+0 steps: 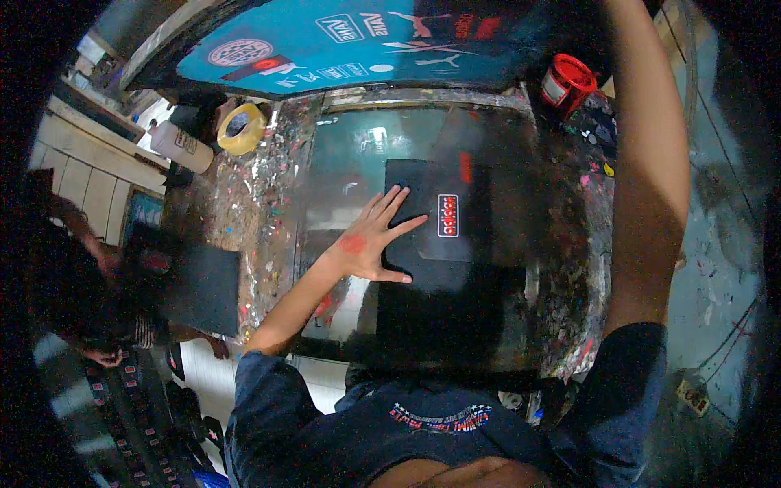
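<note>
My left hand (370, 240) lies with its fingers spread on the left part of a black sheet (439, 317), which looks like fabric. Red-and-white rectangular print (447, 215) shows on the sheet, right of my fingertips. Under the sheet is a smooth, shiny board (350, 175). My right forearm (651, 187) stretches up and away along the right side; its hand is beyond the picture's top edge. At the far side a screen-printing frame with blue mesh (301, 49) stands tilted up, carrying white and red designs.
A paint-spattered table (272, 187) surrounds the board. A yellowish tape roll (242, 128) and a whitish bottle (181, 147) are at the far left, a red tub (568, 85) at the far right. On the left, another person's arm (85, 232) is near a dark sheet (203, 289).
</note>
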`<state>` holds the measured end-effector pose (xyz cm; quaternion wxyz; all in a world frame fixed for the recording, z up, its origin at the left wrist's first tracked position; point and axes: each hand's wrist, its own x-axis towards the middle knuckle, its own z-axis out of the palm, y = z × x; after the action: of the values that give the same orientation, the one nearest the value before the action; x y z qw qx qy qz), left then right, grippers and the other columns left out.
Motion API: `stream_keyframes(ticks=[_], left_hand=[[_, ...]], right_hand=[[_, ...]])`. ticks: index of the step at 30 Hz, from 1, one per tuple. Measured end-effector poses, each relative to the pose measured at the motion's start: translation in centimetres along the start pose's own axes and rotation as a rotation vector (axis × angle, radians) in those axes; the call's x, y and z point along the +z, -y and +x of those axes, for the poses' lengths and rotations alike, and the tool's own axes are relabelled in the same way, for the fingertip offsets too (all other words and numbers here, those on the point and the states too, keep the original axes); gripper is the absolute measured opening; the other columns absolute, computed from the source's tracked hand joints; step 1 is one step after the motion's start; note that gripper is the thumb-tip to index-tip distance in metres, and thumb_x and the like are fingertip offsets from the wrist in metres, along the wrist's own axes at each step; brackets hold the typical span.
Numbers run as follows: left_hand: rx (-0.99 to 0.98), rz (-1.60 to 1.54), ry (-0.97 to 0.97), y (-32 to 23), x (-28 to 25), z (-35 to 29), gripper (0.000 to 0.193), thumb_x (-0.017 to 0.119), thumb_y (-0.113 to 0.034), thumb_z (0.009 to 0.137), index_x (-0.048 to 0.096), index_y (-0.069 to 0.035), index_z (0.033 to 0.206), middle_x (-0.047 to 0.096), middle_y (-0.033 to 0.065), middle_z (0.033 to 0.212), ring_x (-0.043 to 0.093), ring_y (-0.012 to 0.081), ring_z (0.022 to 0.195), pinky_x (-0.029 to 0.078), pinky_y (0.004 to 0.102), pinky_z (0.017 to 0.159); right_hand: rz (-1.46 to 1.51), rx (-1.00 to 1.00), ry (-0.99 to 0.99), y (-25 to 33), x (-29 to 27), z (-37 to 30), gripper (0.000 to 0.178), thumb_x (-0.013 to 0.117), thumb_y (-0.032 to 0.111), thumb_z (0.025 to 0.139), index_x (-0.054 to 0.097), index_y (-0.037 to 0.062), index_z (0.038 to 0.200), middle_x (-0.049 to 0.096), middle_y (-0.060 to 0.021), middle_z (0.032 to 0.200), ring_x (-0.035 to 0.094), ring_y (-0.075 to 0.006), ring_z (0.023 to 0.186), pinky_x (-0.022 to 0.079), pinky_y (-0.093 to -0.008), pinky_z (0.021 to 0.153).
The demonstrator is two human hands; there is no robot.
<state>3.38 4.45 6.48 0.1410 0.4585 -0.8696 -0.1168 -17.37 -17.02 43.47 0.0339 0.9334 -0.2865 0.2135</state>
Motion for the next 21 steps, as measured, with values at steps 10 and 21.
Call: stream_keyframes(ticks=[10,21], left_hand=[[-0.029,0.010,0.004,0.29,1.00,-0.11,0.119,0.080,-0.075,0.064,0.037,-0.021,0.161,0.014,0.0266,0.170,0.015,0.0460,0.157,0.016,0.0639,0.124],[-0.016,-0.015,-0.016,-0.08,0.41,0.10,0.114,0.084,-0.069,0.066,0.040,-0.021,0.159,0.017,0.0271,0.169,0.018,0.0463,0.156,0.020,0.0654,0.123]], right_hand=[[0.068,0.005,0.062,0.02,0.25,0.66,0.069,0.091,0.054,0.066,0.076,-0.0050,0.098,0.076,-0.0174,0.094,0.071,-0.0268,0.083,0.055,-0.0362,0.078],[0.010,0.061,-0.004,0.44,0.08,0.37,0.072,0.091,0.056,0.064,0.076,-0.0047,0.101,0.076,-0.0172,0.097,0.072,-0.0272,0.086,0.055,-0.0357,0.079]])
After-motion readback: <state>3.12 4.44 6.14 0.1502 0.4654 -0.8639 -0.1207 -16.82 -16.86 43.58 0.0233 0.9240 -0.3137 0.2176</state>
